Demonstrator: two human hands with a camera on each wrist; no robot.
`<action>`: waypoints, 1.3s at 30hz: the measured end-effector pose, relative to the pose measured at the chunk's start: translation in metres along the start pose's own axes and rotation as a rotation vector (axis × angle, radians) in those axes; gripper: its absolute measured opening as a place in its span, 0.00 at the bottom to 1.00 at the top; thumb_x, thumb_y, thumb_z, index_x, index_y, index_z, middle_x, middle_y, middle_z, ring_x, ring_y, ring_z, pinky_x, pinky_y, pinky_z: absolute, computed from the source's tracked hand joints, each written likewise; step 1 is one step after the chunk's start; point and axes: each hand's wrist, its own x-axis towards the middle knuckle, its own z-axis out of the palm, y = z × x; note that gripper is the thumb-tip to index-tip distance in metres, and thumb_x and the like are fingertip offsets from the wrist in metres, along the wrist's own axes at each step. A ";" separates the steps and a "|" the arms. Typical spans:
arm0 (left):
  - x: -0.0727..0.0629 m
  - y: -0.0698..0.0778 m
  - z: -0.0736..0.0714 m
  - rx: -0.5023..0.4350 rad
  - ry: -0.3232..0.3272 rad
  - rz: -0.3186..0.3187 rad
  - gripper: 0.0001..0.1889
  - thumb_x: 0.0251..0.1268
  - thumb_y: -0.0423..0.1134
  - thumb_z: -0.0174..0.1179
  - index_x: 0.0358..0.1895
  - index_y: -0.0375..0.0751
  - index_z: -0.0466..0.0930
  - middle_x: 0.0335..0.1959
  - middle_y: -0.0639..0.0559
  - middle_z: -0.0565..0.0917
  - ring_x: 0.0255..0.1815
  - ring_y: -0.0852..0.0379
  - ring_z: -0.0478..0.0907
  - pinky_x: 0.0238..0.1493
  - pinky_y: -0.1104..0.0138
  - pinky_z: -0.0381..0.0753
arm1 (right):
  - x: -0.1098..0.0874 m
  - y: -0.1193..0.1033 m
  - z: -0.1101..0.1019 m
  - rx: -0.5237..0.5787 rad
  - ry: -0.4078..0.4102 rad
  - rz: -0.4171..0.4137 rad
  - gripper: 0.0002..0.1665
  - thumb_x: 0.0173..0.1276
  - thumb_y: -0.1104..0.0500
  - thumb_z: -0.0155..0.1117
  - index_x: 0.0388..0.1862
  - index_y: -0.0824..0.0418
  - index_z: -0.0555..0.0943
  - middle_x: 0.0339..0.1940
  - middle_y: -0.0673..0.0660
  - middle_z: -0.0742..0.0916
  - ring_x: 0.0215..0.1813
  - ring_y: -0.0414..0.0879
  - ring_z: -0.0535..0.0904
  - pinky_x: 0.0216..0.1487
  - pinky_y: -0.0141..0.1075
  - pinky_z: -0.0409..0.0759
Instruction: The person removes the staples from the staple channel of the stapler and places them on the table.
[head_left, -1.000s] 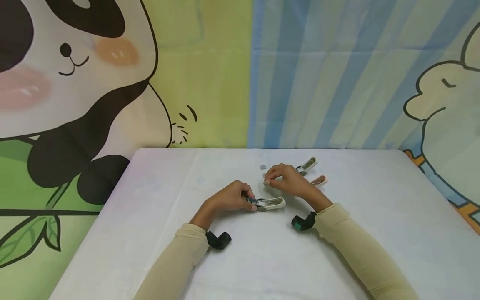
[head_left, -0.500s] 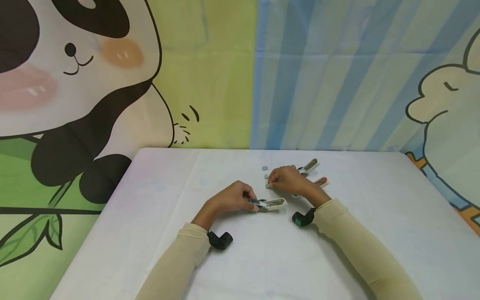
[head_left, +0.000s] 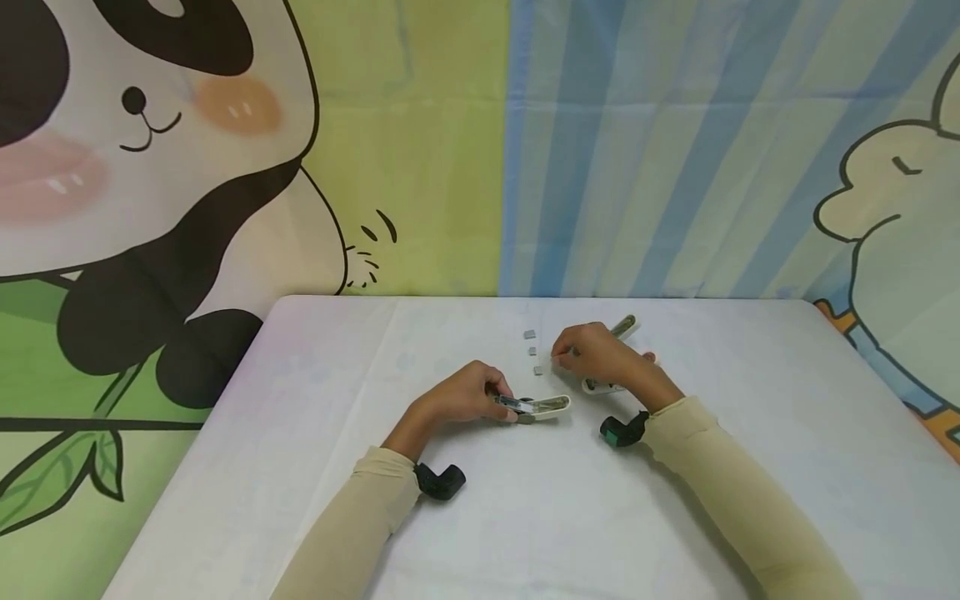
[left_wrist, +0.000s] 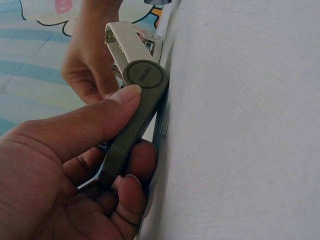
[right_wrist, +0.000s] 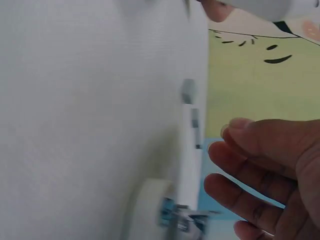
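Observation:
My left hand [head_left: 465,394] holds an opened stapler [head_left: 543,406] low over the white table. In the left wrist view the thumb lies along its dark grey handle [left_wrist: 131,122], while fingers curl beneath; the cream part [left_wrist: 131,42] is swung apart from it. My right hand [head_left: 596,352] hovers right of three small grey pieces that look like staple strips [head_left: 537,370]. Its fingers are loosely bent, with nothing between thumb and fingertips in the right wrist view. Under and behind that hand lie two more opened staplers, one cream [head_left: 625,326], the other pinkish at its tip [head_left: 649,357].
The white-covered table [head_left: 300,467] reaches back to a printed cloth backdrop [head_left: 420,150]. A black wrist camera [head_left: 441,482] sits at the left cuff, another [head_left: 624,429] at the right. In the right wrist view, a stapler [right_wrist: 150,210] stands close below the right hand.
My right hand has drawn back to the right from the nearest grey piece, which now lies uncovered in line with the other two. The left hand keeps its hold on the stapler.

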 end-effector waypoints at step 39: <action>0.005 0.030 0.041 0.198 -0.026 0.056 0.05 0.60 0.38 0.69 0.35 0.41 0.85 0.24 0.60 0.80 0.26 0.65 0.72 0.28 0.72 0.72 | -0.070 -0.021 -0.033 -0.041 -0.282 -0.079 0.11 0.66 0.61 0.67 0.47 0.59 0.85 0.41 0.45 0.84 0.35 0.34 0.75 0.38 0.38 0.72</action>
